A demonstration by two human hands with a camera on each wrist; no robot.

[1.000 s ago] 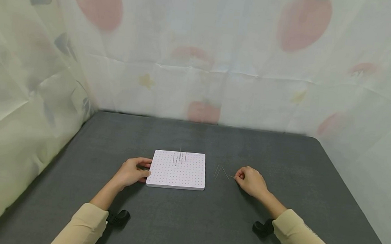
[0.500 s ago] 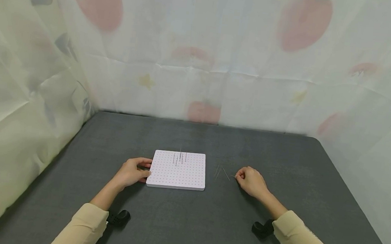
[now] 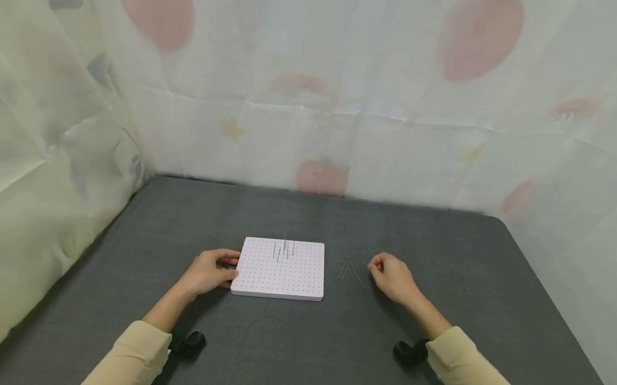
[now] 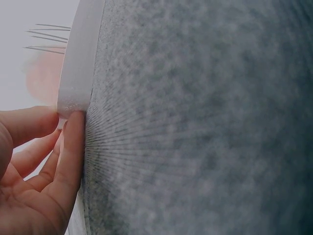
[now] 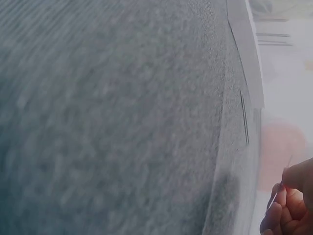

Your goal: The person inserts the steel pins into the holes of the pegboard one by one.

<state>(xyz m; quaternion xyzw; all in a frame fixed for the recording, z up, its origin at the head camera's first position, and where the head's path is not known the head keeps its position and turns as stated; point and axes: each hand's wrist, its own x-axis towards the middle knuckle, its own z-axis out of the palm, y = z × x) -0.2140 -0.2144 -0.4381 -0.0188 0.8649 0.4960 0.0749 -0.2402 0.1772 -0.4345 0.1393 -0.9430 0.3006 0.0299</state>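
Observation:
A white pegboard [image 3: 277,281] with a grid of small holes lies flat on the dark table. Several thin metal pins [image 3: 274,250] stand upright towards its back. My left hand [image 3: 210,268] holds the board's left edge; in the left wrist view the thumb is at the upper edge, with a finger along the side close to the table. To the right, my right hand [image 3: 395,280] pinches one thin pin [image 5: 271,202] between thumb and fingers, raised over the table. Between board and right hand, loose pins [image 3: 356,274] lie on the table.
The grey-black table [image 3: 292,358] reaches back to a pale curtain [image 3: 390,157] printed with red fruit shapes. Another curtain [image 3: 52,192] hangs along the left side. Black wrist cameras [image 3: 188,344] sit below each cuffed sleeve.
The right hand has moved up and slightly left, keeping the pin in its fingers. The left hand, the board and the loose pins have stayed put.

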